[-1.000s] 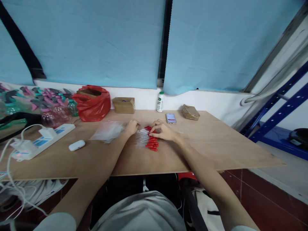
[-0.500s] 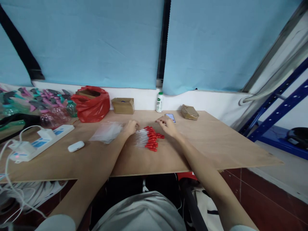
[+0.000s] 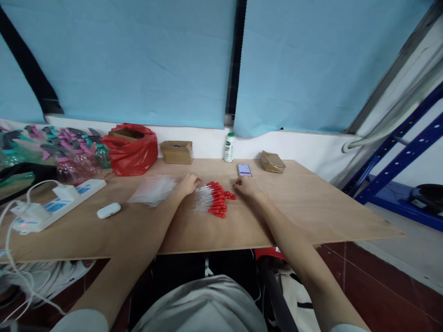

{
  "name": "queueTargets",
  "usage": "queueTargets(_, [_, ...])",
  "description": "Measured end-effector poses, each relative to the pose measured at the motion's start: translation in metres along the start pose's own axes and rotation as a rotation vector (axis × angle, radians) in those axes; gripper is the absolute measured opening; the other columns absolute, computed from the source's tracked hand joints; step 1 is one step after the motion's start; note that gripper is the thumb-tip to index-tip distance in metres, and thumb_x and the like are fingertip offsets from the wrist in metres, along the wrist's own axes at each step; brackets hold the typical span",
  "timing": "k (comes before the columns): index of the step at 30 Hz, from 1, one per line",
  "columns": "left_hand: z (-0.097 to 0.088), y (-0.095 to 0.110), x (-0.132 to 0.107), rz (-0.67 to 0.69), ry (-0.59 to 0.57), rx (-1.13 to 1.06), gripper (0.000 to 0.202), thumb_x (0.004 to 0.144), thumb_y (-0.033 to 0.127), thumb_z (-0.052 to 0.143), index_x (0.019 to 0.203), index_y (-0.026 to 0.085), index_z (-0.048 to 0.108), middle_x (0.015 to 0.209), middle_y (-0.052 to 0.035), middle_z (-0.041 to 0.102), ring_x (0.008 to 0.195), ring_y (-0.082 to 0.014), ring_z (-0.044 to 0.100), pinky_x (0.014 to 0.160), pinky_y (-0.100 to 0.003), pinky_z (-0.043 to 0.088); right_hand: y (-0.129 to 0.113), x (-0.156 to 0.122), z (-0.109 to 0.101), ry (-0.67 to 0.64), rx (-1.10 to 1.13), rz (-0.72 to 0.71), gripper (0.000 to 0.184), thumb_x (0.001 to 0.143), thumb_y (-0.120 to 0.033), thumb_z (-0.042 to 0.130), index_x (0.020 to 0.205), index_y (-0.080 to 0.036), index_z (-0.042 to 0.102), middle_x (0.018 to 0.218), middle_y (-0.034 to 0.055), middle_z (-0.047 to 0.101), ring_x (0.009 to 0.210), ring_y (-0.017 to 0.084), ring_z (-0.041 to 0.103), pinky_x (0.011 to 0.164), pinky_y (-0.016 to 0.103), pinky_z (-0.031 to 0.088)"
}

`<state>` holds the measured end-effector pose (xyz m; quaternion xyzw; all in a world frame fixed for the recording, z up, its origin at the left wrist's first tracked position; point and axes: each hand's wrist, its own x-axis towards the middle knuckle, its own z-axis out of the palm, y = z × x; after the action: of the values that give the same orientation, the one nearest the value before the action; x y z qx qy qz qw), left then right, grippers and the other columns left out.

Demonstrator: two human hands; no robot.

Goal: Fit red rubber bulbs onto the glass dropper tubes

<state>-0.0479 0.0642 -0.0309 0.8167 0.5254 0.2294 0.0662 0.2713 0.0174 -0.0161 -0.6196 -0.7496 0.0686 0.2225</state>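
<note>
A pile of glass-like droppers with red bulbs point(image 3: 218, 199) lies on the wooden table in front of me, clear tubes toward the left and bulbs toward the right. My left hand point(image 3: 189, 184) rests at the pile's upper left, fingers curled together; what they hold, if anything, is too small to make out. To the right of the pile, my right hand point(image 3: 247, 186) is closed in a pinch. A bit of red shows at its fingertips, looking like the bulb of one dropper. Left of my left hand lies a stack of clear plastic bags point(image 3: 152, 190).
A phone point(image 3: 244, 170) lies just beyond my right hand. Behind stand a white bottle point(image 3: 229, 147), a small cardboard box point(image 3: 177, 152), a brown package point(image 3: 272, 162) and a red plastic bag point(image 3: 133, 154). A power strip point(image 3: 62, 206), a white earbud case point(image 3: 109, 210) and spray bottles point(image 3: 76, 159) are leftward.
My right hand has come down toward me and slightly right, its fingers now pinched near the red bulbs, uncovering more of the phone. The left hand has stayed almost still.
</note>
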Motion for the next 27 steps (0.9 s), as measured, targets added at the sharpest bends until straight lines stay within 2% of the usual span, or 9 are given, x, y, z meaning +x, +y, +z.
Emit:
queueTargets(4, [-0.006,0.006,-0.004,-0.083,0.007,0.076,0.019,0.092,0.021,0.065,0.105,0.019,0.079,0.11,-0.0108,0.077,0.105,-0.0238,0.07,0.098,-0.033,0.051,-0.004,-0.001,-0.003,-0.067,-0.02,0.031,0.012,0.086,-0.018,0.073,0.095,-0.018,0.081,0.095,0.0076,0.079,0.086,0.018,0.07,0.072,0.024,0.047])
queueTargets(9, [-0.008,0.007,-0.007,-0.118,0.021,0.127,0.014,0.092,0.026,0.065,0.097,0.021,0.077,0.104,-0.0104,0.077,0.099,-0.0263,0.069,0.089,-0.036,0.05,-0.005,-0.001,-0.003,-0.067,-0.005,0.045,0.013,0.087,-0.016,0.072,0.096,-0.019,0.082,0.097,0.0079,0.079,0.086,0.018,0.07,0.073,0.024,0.047])
queueTargets(15, [-0.009,0.015,-0.01,-0.046,0.071,0.096,0.016,0.098,0.03,0.055,0.108,0.026,0.068,0.103,-0.0059,0.076,0.092,-0.022,0.068,0.077,-0.03,0.045,-0.005,-0.001,-0.002,-0.048,-0.005,0.053,0.007,0.087,-0.021,0.075,0.089,-0.017,0.08,0.092,0.0096,0.077,0.084,0.021,0.069,0.069,0.026,0.045])
queueTargets(18, [-0.01,0.02,-0.011,0.001,0.104,0.023,0.019,0.102,0.03,0.049,0.114,0.027,0.063,0.096,-0.0037,0.076,0.086,-0.0211,0.067,0.074,-0.03,0.042,-0.006,-0.002,-0.002,-0.032,0.004,0.047,0.005,0.086,-0.017,0.074,0.088,-0.017,0.078,0.092,0.0099,0.077,0.083,0.021,0.069,0.068,0.026,0.044])
queueTargets(22, [-0.012,0.029,-0.01,0.069,0.177,-0.053,0.019,0.104,0.034,0.047,0.115,0.029,0.062,0.097,-0.0016,0.074,0.083,-0.0194,0.066,0.074,-0.029,0.042,-0.009,-0.001,-0.001,0.006,0.04,0.023,0.011,0.087,-0.012,0.071,0.095,-0.017,0.076,0.095,0.0095,0.078,0.085,0.019,0.069,0.07,0.025,0.046])
queueTargets(27, [-0.014,0.046,-0.01,0.214,0.243,-0.264,0.022,0.103,0.035,0.047,0.114,0.024,0.063,0.093,-0.003,0.071,0.082,-0.0182,0.065,0.078,-0.029,0.047,-0.018,0.002,-0.001,0.168,0.335,-0.189,0.01,0.09,-0.017,0.068,0.099,-0.016,0.075,0.09,0.0072,0.078,0.077,0.017,0.068,0.072,0.026,0.049])
